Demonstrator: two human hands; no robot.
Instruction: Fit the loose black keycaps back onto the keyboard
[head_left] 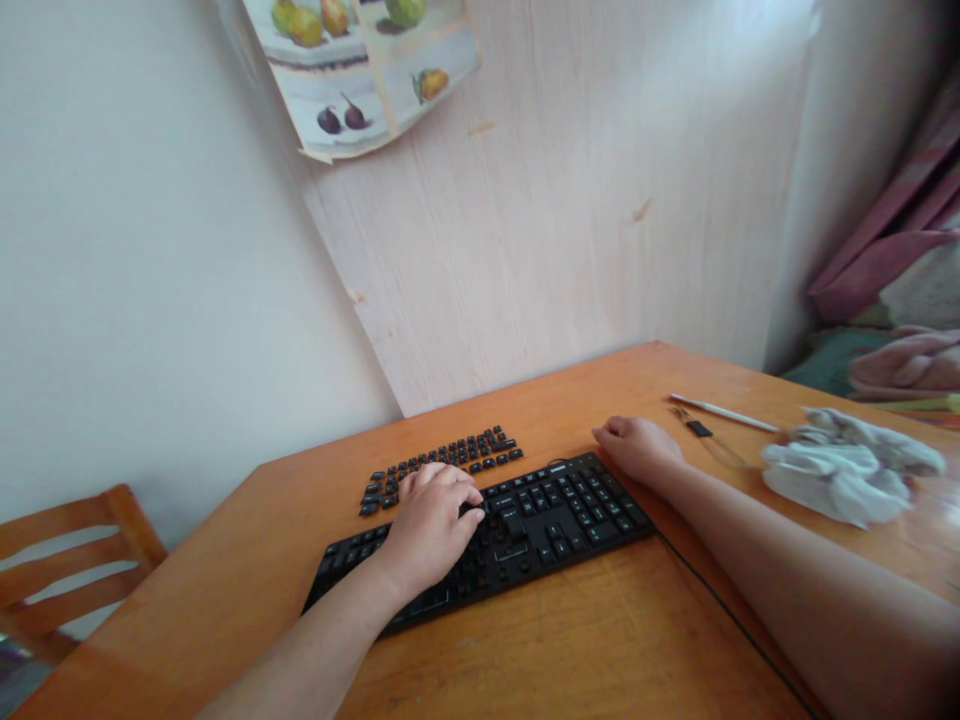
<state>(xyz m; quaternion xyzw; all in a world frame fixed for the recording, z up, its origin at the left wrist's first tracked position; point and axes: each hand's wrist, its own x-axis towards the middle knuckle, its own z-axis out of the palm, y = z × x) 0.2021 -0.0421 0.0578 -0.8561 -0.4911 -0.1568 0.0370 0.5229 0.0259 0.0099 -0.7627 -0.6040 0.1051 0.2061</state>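
Apparently only partway along, judging from the black keyboard, lying aslant on the wooden table beneath the left hand. Fitted on its right side with number-pad keys and arrow keys, but bare across part of the middle, with open sockets in view. Off the board, in rows on the tabletop just beyond its far edge: dozens of loose keycaps. Impossible to count exactly, or to judge the stretch hidden under the palm. In the left hand, thumb and forefinger narrowed close together over the middle of the board; impossible to tell whether around a keycap. Beside the far right corner, resting on the table, the right hand, loosely curled; unclear whether empty. Farther right, near that forearm: a small wire-ended tool, a white pen-like stick and a crumpled cloth, all apparently out of use.
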